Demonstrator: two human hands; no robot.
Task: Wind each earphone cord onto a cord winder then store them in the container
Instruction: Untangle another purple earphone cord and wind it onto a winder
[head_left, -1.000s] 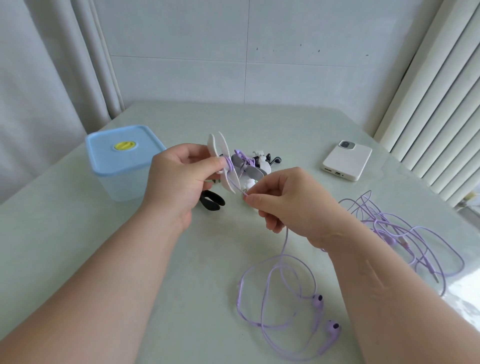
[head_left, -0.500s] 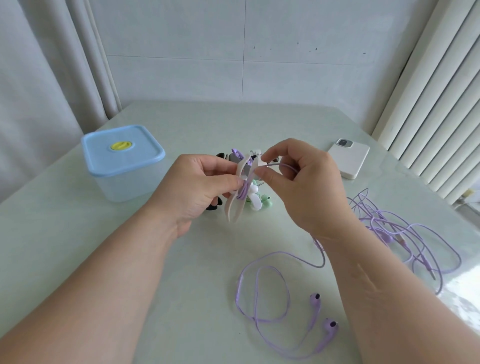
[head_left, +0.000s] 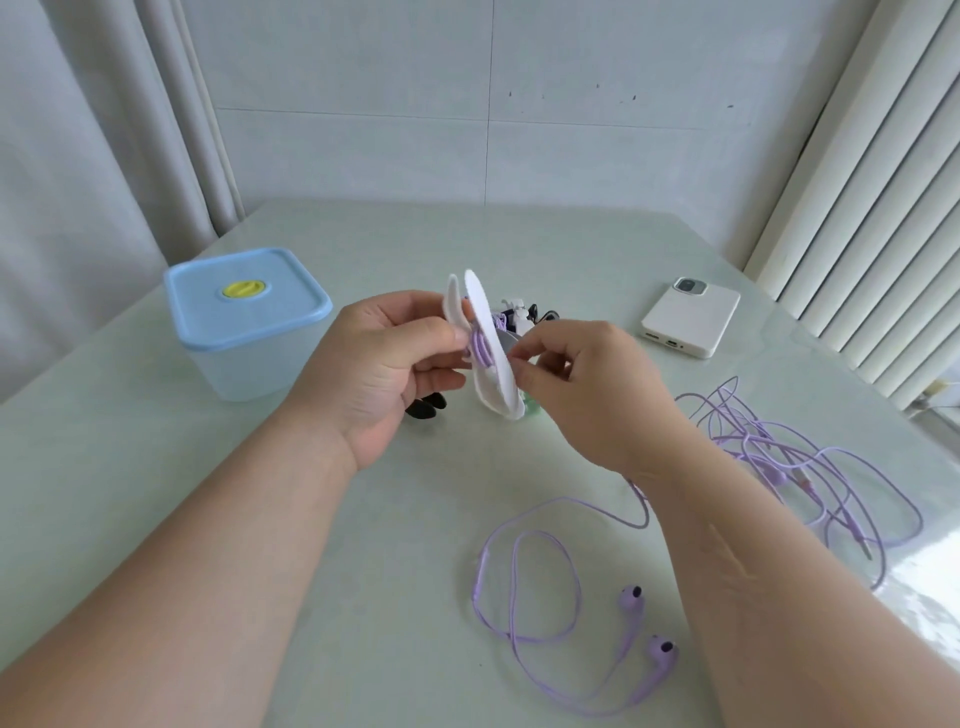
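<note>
Nearest: purple earphone cord (head_left: 524, 587), loose loops and two earbuds (head_left: 631, 603) on the table (head_left: 405, 597). Probably light, limp and prone to tangle; best pinched close to the hub.
Right hand (head_left: 587, 395): forearm raised, fingertips pinching the cord at the winder.
Left hand (head_left: 374, 374): thumb and fingers gripping the white cord winder (head_left: 491, 358), edge-on, a few turns wound.
Beyond, left: container (head_left: 244, 322), lid on.

Nothing legible anywhere: no text, label, brand, number or sign to be made out on the container (head_left: 249, 364), the winder (head_left: 493, 395), the phone (head_left: 693, 319) or the desk (head_left: 405, 597). Yellow disc (head_left: 243, 289) on the lid (head_left: 208, 306) too small to read.
</note>
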